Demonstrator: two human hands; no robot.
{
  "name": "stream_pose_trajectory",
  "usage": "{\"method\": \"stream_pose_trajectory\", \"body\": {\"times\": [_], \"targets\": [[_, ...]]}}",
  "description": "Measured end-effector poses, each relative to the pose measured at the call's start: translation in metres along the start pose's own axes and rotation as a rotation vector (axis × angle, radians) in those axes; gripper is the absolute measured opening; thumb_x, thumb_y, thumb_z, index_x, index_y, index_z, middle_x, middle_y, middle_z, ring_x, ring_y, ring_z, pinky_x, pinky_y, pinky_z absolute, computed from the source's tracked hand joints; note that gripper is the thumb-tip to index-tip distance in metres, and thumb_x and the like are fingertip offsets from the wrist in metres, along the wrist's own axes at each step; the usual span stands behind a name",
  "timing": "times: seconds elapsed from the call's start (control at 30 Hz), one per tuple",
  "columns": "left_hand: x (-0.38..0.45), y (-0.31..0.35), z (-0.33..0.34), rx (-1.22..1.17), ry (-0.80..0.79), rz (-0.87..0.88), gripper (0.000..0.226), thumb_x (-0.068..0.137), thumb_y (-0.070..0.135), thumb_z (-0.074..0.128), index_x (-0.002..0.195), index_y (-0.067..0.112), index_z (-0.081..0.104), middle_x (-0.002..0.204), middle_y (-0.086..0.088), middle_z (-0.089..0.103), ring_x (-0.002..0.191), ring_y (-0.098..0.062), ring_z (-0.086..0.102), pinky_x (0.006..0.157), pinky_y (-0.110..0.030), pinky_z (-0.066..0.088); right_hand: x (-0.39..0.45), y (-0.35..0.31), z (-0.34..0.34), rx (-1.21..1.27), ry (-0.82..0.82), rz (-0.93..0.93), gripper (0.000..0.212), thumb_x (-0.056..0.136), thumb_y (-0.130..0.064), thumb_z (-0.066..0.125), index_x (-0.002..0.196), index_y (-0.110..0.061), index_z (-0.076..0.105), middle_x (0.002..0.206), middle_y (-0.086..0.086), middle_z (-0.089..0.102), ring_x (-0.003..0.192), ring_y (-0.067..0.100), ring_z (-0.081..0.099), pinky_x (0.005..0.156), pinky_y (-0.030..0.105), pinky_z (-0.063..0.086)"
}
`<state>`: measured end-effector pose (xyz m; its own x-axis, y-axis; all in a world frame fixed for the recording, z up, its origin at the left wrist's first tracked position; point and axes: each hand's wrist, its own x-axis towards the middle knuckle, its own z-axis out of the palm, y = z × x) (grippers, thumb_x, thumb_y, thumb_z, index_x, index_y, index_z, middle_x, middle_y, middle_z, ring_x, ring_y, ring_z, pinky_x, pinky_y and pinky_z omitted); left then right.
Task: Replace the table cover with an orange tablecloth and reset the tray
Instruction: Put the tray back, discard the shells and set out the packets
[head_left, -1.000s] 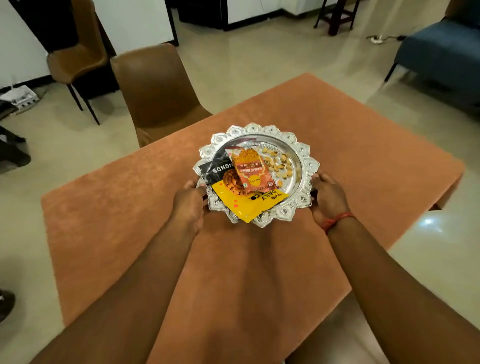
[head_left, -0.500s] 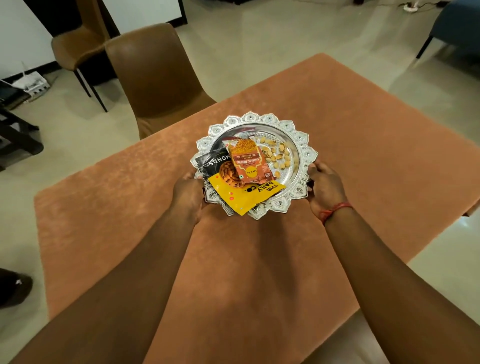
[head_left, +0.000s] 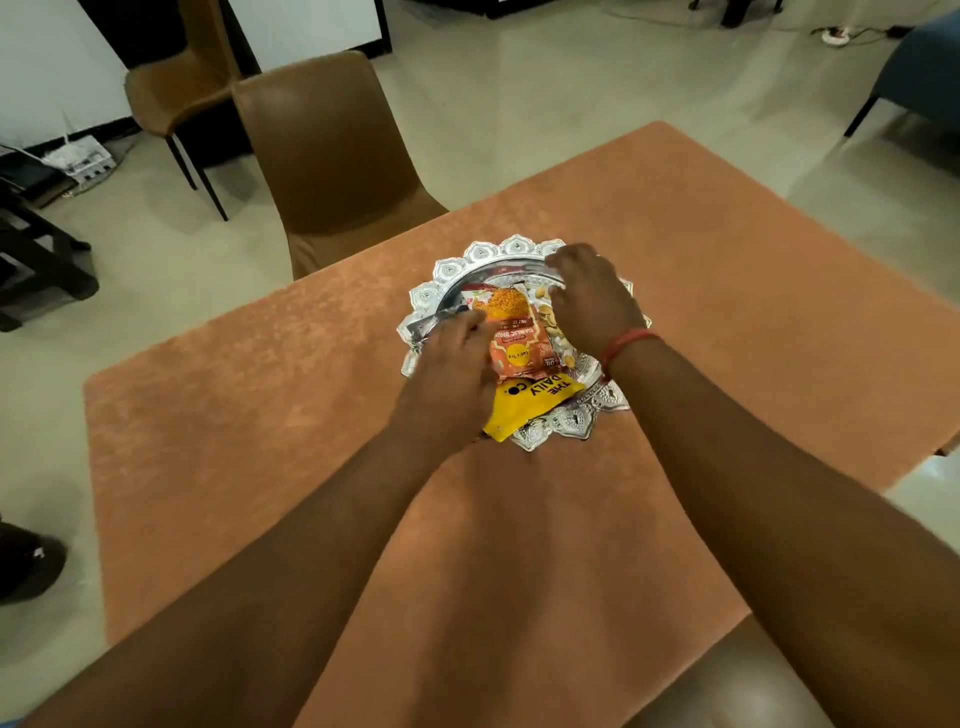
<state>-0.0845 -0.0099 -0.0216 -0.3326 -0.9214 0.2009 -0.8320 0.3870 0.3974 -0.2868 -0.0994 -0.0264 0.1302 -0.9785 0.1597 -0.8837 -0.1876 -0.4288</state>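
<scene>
Vantage: head-worn wide-angle camera, above the near edge of the table.
Direction: forward and steeply down, across the orange tablecloth (head_left: 727, 291) toward the brown chair (head_left: 332, 156) on the far side.
Nearness: close over both forearms, which enter from the bottom corners; left hand (head_left: 452, 374) and right hand (head_left: 592, 301) meet over the silver tray (head_left: 566, 421) near frame centre.
Edges: floor bowed by the lens; a second chair (head_left: 171, 88) at upper left, blue seating (head_left: 924, 67) at upper right.
Overlap: single view only.
</scene>
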Motion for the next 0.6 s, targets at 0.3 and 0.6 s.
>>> {"method": "stream_pose_trajectory", "body": {"times": [0.3, 0.6], "targets": [[0.026, 0.018, 0.015, 0.519, -0.519, 0.095, 0.063, 0.101, 0.059, 0.017, 0.156, 0.028, 0.017, 0.164, -0.009, 0.013, 0.15, -0.028, 0.012, 0.12, -0.053, 0.009, 0.047, 0.001, 0.036, -0.369, -0.355, -0.239, 0.066, 0.092, -0.009, 0.051, 0.154, -0.008, 0.029, 0.155, 0.013, 0.037, 0.136, 0.035, 0.041, 0.111, 0.044, 0.039], [0.026, 0.028, 0.006, 0.545, -0.52, 0.038, 0.068, 0.098, 0.065, 0.012, 0.148, 0.025, 0.036, 0.148, -0.015, 0.042, 0.138, -0.035, 0.035, 0.118, -0.054, 0.018, 0.023, 0.017, 0.028, -0.286, -0.359, -0.155, 0.063, 0.091, -0.009, 0.056, 0.15, -0.005, 0.035, 0.155, 0.016, 0.035, 0.137, 0.037, 0.038, 0.109, 0.044, 0.04]]}}
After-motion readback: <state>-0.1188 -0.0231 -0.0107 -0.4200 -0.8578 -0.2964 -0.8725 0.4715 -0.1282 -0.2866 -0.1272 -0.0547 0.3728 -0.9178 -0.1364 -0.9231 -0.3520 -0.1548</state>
